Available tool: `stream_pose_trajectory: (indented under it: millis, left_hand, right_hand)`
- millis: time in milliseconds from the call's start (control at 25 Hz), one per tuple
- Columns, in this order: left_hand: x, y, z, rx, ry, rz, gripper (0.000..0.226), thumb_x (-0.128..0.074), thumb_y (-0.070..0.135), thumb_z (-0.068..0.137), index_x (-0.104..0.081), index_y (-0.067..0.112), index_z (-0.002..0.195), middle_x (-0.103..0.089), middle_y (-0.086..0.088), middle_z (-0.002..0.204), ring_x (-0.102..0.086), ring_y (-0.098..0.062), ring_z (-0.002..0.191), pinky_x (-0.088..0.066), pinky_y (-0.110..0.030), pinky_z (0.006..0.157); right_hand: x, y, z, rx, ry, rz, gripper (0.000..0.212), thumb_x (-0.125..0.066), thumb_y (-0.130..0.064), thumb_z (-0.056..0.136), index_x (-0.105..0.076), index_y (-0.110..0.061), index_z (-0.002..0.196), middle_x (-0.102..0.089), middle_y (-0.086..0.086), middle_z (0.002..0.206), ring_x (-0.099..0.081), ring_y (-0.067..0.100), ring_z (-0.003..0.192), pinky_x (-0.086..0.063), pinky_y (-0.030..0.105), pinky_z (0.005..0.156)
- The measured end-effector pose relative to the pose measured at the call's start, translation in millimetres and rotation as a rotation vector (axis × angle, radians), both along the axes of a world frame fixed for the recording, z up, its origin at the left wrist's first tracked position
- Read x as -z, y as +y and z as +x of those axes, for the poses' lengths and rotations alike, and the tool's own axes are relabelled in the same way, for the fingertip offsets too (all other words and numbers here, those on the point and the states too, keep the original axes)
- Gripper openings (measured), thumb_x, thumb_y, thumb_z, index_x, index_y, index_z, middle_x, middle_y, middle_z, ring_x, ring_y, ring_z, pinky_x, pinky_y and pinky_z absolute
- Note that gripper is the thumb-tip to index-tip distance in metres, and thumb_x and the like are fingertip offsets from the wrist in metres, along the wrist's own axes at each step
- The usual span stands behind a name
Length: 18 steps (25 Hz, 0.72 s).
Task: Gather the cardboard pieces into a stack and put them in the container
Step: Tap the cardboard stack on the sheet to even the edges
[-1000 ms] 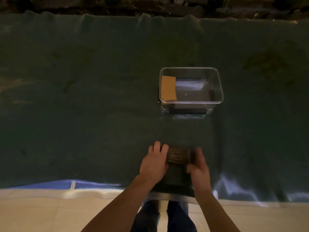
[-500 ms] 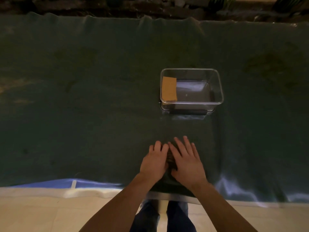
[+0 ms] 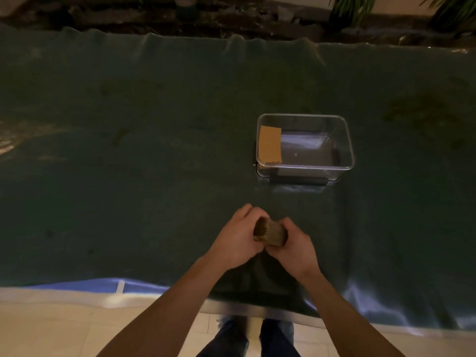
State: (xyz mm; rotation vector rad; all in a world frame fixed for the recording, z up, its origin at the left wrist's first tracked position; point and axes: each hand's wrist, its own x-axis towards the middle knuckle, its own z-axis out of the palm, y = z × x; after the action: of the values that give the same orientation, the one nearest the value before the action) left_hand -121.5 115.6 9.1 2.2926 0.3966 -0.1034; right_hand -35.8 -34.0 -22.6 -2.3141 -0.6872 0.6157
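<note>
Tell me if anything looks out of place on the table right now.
Nothing stands out. Both hands, left and right, hold the brown cardboard stack above the dark green cloth; one tan cardboard piece lies in the clear plastic container.

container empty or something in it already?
Not empty. One cardboard piece is inside the open container, against its left wall. The stack is outside, held in both hands.
</note>
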Motion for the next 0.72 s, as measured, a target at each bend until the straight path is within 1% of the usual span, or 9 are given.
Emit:
stream_pose_trajectory:
  millis: [40, 120, 200, 240, 320, 400, 480, 600, 720]
  left_hand:
    - [-8, 3, 1, 0.013, -0.045, -0.049, 0.047, -0.078, 0.010, 0.075, -0.054, 0.027, 0.112, -0.045, 0.008, 0.111, -0.053, -0.008, 0.097, -0.047, -0.023, 0.080]
    - [-20, 4, 6, 0.093, -0.119, 0.014, 0.050, -0.079, 0.014, 0.075, -0.050, 0.031, 0.112, -0.042, 0.011, 0.114, -0.050, -0.003, 0.096, -0.043, -0.015, 0.075]
    - [-22, -1, 11, 0.146, -0.195, 0.179, 0.055, -0.077, 0.014, 0.075, -0.045, 0.029, 0.117, -0.040, 0.008, 0.122, -0.046, -0.007, 0.108, -0.044, -0.016, 0.074]
    - [-18, -4, 12, 0.156, -0.201, 0.246, 0.057, -0.076, 0.014, 0.076, -0.043, 0.028, 0.121, -0.040, 0.005, 0.126, -0.044, -0.011, 0.114, -0.045, -0.019, 0.075]
    - [-6, -11, 10, 0.160, -0.137, 0.340, 0.057, -0.072, 0.013, 0.078, -0.043, 0.023, 0.127, -0.043, -0.002, 0.131, -0.041, -0.019, 0.121, -0.049, -0.026, 0.079]
    - [5, -17, 2, 0.131, -0.062, 0.371, 0.052, -0.068, 0.013, 0.081, -0.047, 0.019, 0.129, -0.046, -0.004, 0.133, -0.039, -0.025, 0.125, -0.056, -0.036, 0.086]
    - [11, -16, 1, 0.100, -0.053, 0.376, 0.047, -0.065, 0.015, 0.083, -0.049, 0.019, 0.126, -0.049, -0.005, 0.131, -0.042, -0.026, 0.122, -0.057, -0.040, 0.086]
    - [13, -16, 4, 0.103, -0.056, 0.366, 0.046, -0.064, 0.016, 0.083, -0.046, 0.019, 0.125, -0.048, -0.006, 0.130, -0.042, -0.026, 0.119, -0.057, -0.041, 0.087]
    - [11, -17, 1, 0.132, -0.026, 0.297, 0.059, -0.063, 0.015, 0.083, -0.042, 0.019, 0.138, -0.036, -0.007, 0.146, -0.030, -0.028, 0.136, -0.048, -0.048, 0.105]
  right_hand:
    - [-1, 1, -1, 0.027, 0.087, 0.094, 0.039, -0.081, -0.025, 0.069, -0.052, -0.039, 0.091, -0.064, -0.015, 0.083, -0.065, 0.009, 0.084, -0.053, 0.029, 0.081]
    - [-2, 10, -3, 0.075, 0.196, 0.254, 0.039, -0.077, -0.032, 0.068, -0.052, -0.049, 0.091, -0.066, -0.021, 0.090, -0.064, 0.002, 0.089, -0.052, 0.021, 0.078]
    - [0, 21, -3, 0.109, 0.172, 0.307, 0.033, -0.067, -0.040, 0.068, -0.050, -0.057, 0.092, -0.060, -0.031, 0.098, -0.059, 0.002, 0.096, -0.048, 0.019, 0.075]
    - [3, 24, -4, 0.116, 0.134, 0.288, 0.032, -0.064, -0.041, 0.071, -0.048, -0.057, 0.093, -0.059, -0.031, 0.098, -0.057, 0.004, 0.098, -0.046, 0.019, 0.074]
    - [15, 23, -9, 0.113, 0.064, 0.194, 0.035, -0.066, -0.030, 0.077, -0.049, -0.048, 0.101, -0.056, -0.024, 0.091, -0.057, 0.011, 0.102, -0.043, 0.021, 0.074]
    - [30, 21, -15, 0.116, 0.035, 0.088, 0.036, -0.067, -0.021, 0.080, -0.054, -0.033, 0.112, -0.051, -0.020, 0.095, -0.053, 0.015, 0.107, -0.046, 0.027, 0.077]
    - [35, 22, -17, 0.104, -0.031, 0.078, 0.039, -0.065, -0.025, 0.080, -0.053, -0.031, 0.116, -0.053, -0.016, 0.101, -0.045, 0.006, 0.106, -0.049, 0.029, 0.078]
    - [37, 28, -16, 0.118, -0.037, 0.109, 0.036, -0.064, -0.029, 0.082, -0.050, -0.035, 0.115, -0.056, -0.014, 0.107, -0.035, -0.006, 0.100, -0.045, 0.019, 0.071]
    - [38, 27, -13, 0.121, -0.005, 0.051, 0.032, -0.065, -0.026, 0.083, -0.056, -0.029, 0.113, -0.059, -0.009, 0.109, -0.039, -0.003, 0.101, -0.053, 0.029, 0.079]
